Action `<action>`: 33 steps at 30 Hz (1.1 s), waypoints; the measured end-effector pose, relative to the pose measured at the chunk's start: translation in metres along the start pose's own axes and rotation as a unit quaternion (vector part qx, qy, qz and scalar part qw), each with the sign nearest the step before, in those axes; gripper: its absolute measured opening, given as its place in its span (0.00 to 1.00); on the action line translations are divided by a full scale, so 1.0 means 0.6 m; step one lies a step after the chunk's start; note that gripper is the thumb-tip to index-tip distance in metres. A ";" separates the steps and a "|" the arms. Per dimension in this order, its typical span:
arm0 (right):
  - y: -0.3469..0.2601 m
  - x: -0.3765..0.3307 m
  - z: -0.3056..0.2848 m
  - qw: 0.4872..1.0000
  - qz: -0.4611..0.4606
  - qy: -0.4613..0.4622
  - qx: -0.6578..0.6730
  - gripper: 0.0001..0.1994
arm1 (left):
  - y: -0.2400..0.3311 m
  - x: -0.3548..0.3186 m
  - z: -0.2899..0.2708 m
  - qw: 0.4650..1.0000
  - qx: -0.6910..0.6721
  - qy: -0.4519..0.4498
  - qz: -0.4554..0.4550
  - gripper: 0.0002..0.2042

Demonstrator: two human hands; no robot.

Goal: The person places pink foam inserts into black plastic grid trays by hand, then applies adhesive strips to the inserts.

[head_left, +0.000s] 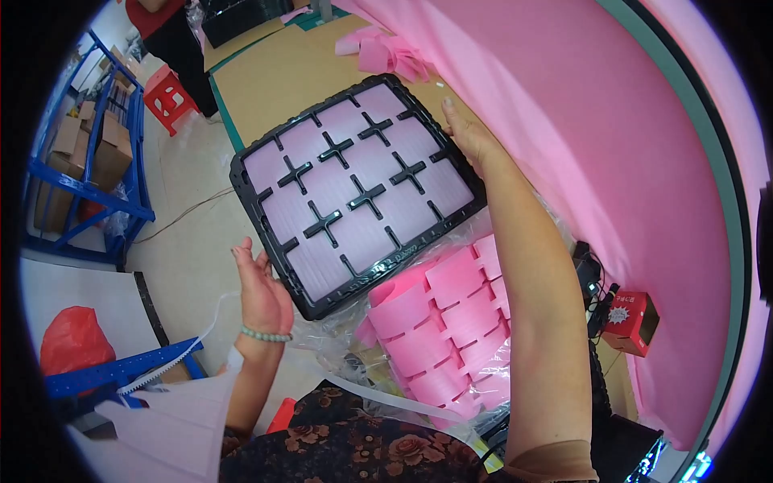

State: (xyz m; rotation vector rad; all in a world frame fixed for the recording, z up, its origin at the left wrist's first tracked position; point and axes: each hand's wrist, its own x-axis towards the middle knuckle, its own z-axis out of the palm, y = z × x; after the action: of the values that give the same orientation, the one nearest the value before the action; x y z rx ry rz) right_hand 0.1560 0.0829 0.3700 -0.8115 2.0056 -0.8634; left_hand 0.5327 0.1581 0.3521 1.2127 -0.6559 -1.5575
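A black plastic tray (366,197) with raised cross-shaped dividers is held tilted before me. Pale pink sheet material (346,173) shows between the dividers. My left hand (267,299), with a green bead bracelet at the wrist, is against the tray's near left edge, part of its fingers hidden. At the far right edge, my right hand (471,137) grips the tray with the thumb up and the other fingers out of sight. Below the tray, bright pink slitted sheets (439,322) lie in clear plastic wrap.
A tan work table (282,84) extends beyond the tray, with loose pink strips (386,55) on it. Pink cloth (580,121) hangs along the right. A red box (632,322) sits among cables. Blue shelving (88,177), a red stool (167,98) and another person (173,44) are at left.
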 end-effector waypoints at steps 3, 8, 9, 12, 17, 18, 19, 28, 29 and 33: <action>-0.001 0.020 0.023 0.999 -0.028 -0.014 -0.007 0.50 | -0.025 -0.002 -0.008 0.999 -0.022 0.021 0.025 0.40; 0.010 0.045 0.036 0.997 -0.060 -0.043 -0.003 0.56 | -0.043 0.002 -0.009 0.999 -0.016 0.007 0.036 0.38; 0.014 0.046 0.041 0.997 -0.061 -0.049 0.002 0.55 | -0.050 0.004 -0.013 0.999 -0.011 0.005 0.048 0.38; 0.033 0.058 0.047 0.993 -0.111 -0.007 -0.035 0.48 | -0.064 0.002 -0.017 0.996 0.019 -0.017 0.086 0.38; 0.055 0.023 0.032 0.973 -0.208 0.089 -0.051 0.45 | -0.089 -0.037 -0.029 0.974 0.141 -0.014 0.178 0.36; 0.029 -0.031 0.032 0.960 -0.248 0.118 -0.043 0.42 | -0.093 -0.066 -0.042 0.945 0.215 -0.059 0.238 0.38; 0.004 -0.104 0.036 0.964 -0.256 0.074 0.018 0.36 | -0.083 -0.122 -0.035 0.931 0.215 -0.109 0.274 0.36; 0.107 -0.590 0.162 0.776 -0.413 -0.413 0.239 0.35 | -0.028 -0.286 -0.101 0.684 0.376 -0.614 0.116 0.22; 0.119 -0.615 0.137 0.770 -0.273 -0.512 0.266 0.29 | -0.016 -0.293 -0.093 0.662 0.381 -0.642 0.059 0.20; 0.266 -0.688 0.043 0.807 -0.132 -0.427 0.387 0.15 | 0.030 -0.309 -0.057 0.534 0.372 -0.736 -0.186 0.11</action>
State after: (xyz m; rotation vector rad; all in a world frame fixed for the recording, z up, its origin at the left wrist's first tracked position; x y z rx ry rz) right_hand 0.3392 0.4855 0.4000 -0.7799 0.6502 -1.0898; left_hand 0.5675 0.3293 0.4250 0.1199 -2.4755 -2.6375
